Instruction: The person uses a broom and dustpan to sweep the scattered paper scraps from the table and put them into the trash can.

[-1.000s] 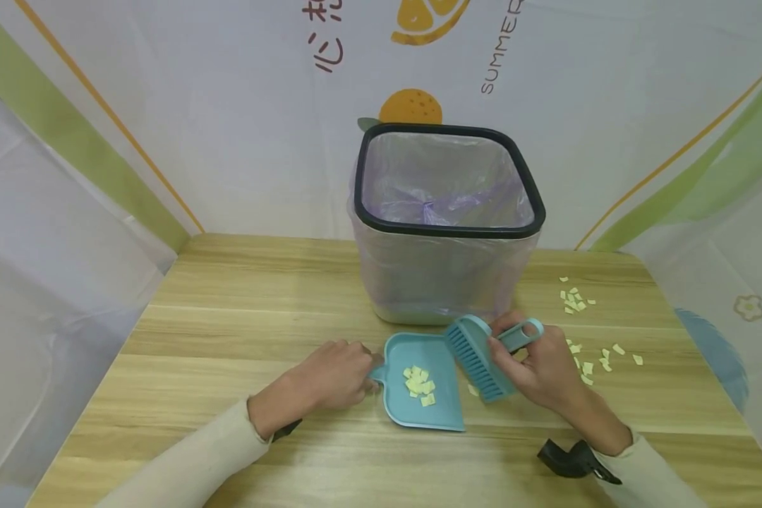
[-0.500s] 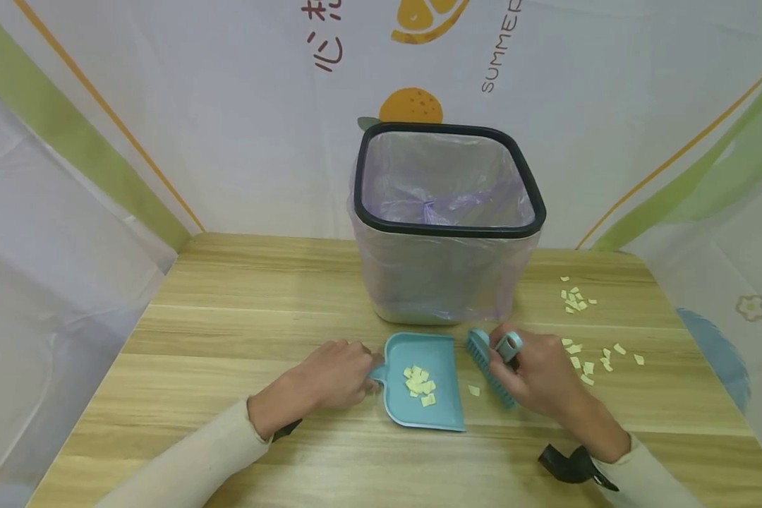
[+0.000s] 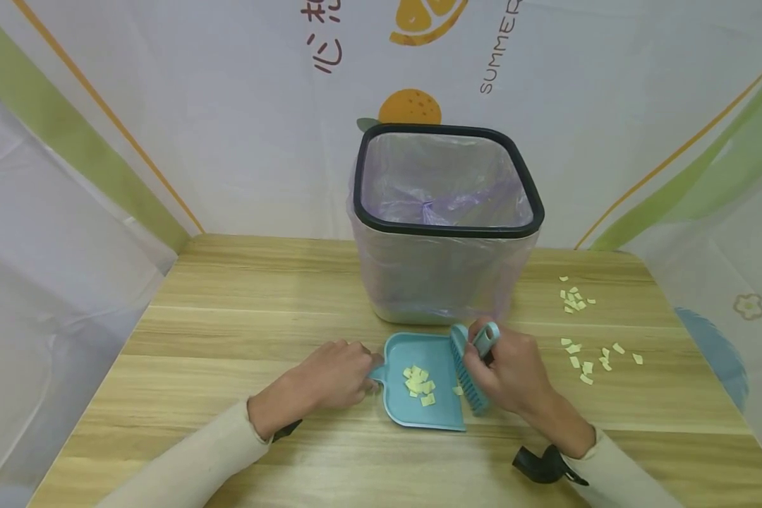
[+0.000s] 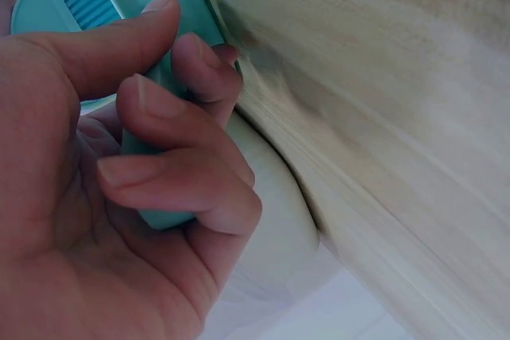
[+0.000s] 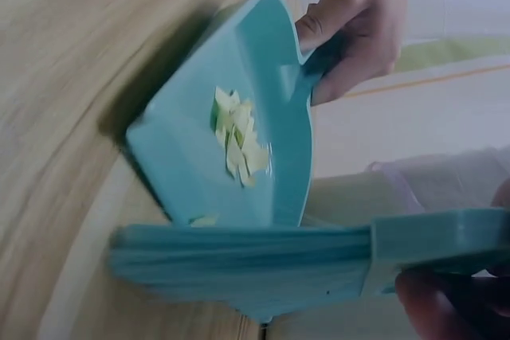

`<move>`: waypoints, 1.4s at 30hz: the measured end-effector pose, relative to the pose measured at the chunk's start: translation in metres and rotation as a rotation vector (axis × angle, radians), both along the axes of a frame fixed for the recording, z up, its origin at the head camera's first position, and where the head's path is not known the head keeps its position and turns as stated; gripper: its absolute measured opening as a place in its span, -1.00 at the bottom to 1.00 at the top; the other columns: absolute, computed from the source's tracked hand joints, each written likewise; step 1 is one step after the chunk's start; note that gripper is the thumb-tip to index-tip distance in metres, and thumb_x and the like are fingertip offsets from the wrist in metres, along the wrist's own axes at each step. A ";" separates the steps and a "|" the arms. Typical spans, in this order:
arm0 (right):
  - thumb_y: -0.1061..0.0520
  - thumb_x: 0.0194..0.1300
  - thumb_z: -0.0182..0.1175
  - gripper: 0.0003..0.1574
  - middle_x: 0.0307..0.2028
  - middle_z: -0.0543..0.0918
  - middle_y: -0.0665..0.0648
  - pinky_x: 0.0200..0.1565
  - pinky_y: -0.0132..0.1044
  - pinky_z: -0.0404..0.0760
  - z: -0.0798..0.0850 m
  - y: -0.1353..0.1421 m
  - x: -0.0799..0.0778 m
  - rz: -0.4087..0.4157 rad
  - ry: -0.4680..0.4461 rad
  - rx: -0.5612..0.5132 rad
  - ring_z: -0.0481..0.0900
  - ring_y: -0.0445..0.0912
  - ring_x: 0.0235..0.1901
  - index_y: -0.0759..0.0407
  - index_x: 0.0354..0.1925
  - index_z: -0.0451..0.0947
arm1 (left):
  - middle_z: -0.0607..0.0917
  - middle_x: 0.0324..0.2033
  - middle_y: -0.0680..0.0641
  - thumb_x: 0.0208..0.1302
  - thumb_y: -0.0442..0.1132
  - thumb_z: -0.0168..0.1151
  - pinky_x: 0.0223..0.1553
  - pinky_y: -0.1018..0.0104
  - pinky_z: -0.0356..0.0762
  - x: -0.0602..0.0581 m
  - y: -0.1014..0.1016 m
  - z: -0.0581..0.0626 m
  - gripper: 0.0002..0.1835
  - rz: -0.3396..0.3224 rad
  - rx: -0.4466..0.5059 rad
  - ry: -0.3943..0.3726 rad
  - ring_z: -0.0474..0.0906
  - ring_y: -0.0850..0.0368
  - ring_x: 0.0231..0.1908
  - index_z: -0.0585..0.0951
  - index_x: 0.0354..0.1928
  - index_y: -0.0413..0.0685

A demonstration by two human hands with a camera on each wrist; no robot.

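Observation:
My left hand (image 3: 339,374) grips the short handle of a teal dustpan (image 3: 441,360), which lies flat on the wooden table. In the left wrist view, curled fingers (image 4: 187,129) wrap that handle. A small heap of pale yellow paper scraps (image 3: 419,385) sits in the pan. With my right hand (image 3: 511,367) I hold a teal hand brush (image 3: 472,381) by its handle, bristles down at the pan's open right edge. One scrap (image 3: 458,390) lies at that edge against the bristles; the right wrist view shows it just inside the lip.
Behind the dustpan stands a bin (image 3: 447,275) with a black rim and a thin plastic liner. More scraps lie on the right of the table (image 3: 260,296), in a far group (image 3: 571,302) and a nearer scattered one (image 3: 587,367). A printed curtain hangs around the table.
The brush first moved right, away from the pan, and turned more upright. It then came back left, and the loose scrap shifted left onto the pan's edge. The left hand and dustpan stayed still.

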State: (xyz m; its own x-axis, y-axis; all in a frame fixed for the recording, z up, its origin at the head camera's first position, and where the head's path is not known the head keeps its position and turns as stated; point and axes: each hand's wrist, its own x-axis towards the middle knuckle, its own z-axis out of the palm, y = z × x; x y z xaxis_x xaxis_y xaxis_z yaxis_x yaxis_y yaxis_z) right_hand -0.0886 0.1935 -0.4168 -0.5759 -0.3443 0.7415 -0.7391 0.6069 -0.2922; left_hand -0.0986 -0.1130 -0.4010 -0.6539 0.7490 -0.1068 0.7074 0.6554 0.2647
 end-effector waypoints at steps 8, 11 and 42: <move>0.22 0.23 0.15 -0.94 -0.51 0.57 -0.01 -0.62 -0.40 0.40 0.004 -0.017 -0.002 0.013 -0.006 -0.027 0.40 -0.28 -0.58 0.19 -0.30 0.53 | 0.52 -0.47 0.08 0.44 -0.19 0.49 -0.50 0.24 0.45 -0.001 -0.001 -0.002 -0.81 -0.006 0.010 0.012 0.38 0.17 -0.52 0.63 -0.24 -0.06; 0.22 0.23 0.15 -0.95 -0.53 0.54 -0.02 -0.61 -0.38 0.38 0.005 -0.024 -0.004 0.010 0.001 -0.018 0.39 -0.27 -0.57 0.19 -0.30 0.52 | 0.51 -0.47 0.08 0.43 -0.19 0.49 -0.50 0.24 0.45 -0.001 -0.001 -0.002 -0.81 -0.008 0.014 0.017 0.38 0.18 -0.53 0.62 -0.25 -0.05; 0.22 0.17 0.17 -0.94 -0.59 0.47 -0.16 -0.65 -0.46 0.26 0.009 0.017 0.011 -0.107 -0.034 -0.037 0.29 -0.38 -0.62 0.07 -0.36 0.55 | 0.51 -0.45 0.07 0.46 -0.15 0.49 -0.51 0.29 0.40 0.001 -0.001 -0.002 -0.79 0.002 -0.002 0.026 0.35 0.19 -0.51 0.72 -0.08 -0.14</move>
